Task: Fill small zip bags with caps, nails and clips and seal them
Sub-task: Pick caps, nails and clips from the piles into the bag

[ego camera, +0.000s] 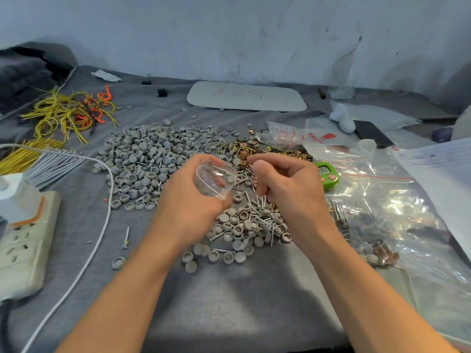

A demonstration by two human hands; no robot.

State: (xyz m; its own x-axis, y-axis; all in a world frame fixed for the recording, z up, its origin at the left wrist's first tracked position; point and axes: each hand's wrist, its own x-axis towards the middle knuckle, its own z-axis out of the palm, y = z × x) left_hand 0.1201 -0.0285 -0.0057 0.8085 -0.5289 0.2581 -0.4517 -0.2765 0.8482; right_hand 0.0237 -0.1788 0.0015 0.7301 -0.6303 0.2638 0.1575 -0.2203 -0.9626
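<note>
Nestling in left hand (188, 200): zip bag (215, 178)

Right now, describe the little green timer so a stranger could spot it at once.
Start from the spread of clear plastic bags on the right of the grey cloth. At their left edge, just past the right hand and beside the gold clips, lies the timer. It is the only bright green thing there, with a small display and pink buttons.

Single head-worn wide-angle view, forward and down, close over the grey table (224, 296).
</note>
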